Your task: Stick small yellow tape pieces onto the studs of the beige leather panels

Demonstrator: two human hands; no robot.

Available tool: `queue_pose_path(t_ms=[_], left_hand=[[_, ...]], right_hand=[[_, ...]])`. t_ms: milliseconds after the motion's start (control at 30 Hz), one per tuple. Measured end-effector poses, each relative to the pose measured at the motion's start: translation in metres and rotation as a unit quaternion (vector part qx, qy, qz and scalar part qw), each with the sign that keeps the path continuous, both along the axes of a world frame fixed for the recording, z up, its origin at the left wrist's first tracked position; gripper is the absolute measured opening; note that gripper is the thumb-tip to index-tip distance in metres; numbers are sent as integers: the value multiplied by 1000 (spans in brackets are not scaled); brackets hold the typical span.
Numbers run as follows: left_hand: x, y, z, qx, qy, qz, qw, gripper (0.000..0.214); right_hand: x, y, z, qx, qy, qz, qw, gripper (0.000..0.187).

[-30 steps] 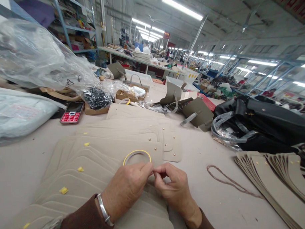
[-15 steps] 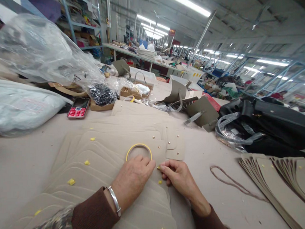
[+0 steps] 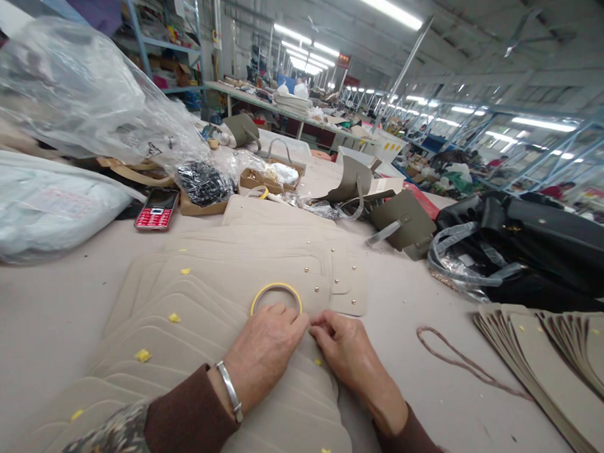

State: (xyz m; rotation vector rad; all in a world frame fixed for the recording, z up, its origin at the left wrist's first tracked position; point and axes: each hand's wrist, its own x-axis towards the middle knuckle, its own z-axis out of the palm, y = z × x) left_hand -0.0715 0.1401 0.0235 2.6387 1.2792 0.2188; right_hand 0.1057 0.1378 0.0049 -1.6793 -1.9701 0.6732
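My left hand (image 3: 269, 346) lies closed over the beige panels, its fingers around the near side of a thin yellow-edged roll of tape (image 3: 277, 287). Close to its fingertips, my right hand (image 3: 343, 344) is in a pinch at the edge of the top beige panel (image 3: 266, 333); whatever sits between its thumb and finger is hidden. The panels overlap in a fanned stack. Small yellow tape bits (image 3: 143, 355) mark several of them, and little metal studs (image 3: 317, 289) dot the panels beyond my hands.
At left are a red-keyed phone (image 3: 157, 210) and a stuffed plastic bag (image 3: 48, 202). Small boxes (image 3: 270, 178) and dark olive pieces (image 3: 403, 219) lie at the back. On the right are a black bag (image 3: 540, 244), a cord loop (image 3: 465, 363) and fanned beige strips (image 3: 549, 363).
My right hand has moved slightly left and up, closer to my left fingertips. The metal stud that showed at its fingertips is now covered. My left hand stays with the tape roll.
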Motion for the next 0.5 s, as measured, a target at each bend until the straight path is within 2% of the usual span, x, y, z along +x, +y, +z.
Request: queue_pose_path(t_ms=[67,133,167,233,367,500], left_hand=[[0,0,0,-1,1,3,1000,15],[0,0,0,0,2,4,1000,14],[-1,0,0,1,2,4,1000,14],[-1,0,-1,4,1,2,1000,14],[-1,0,-2,6,-9,3,1000,14],[-2,1,0,2,-15,-4,1000,15]], right_hand=[[5,-1,-1,-12,15,-25,1000,20],[10,-5,-2,-34,50,-48,997,14],[12,-7,-2,-43,67,-47,996,10],[13,-11,-3,-37,79,-23,996,14],[6,-15,-6,31,10,-3,999,15],[-4,-10,-10,50,-50,-22,997,18]])
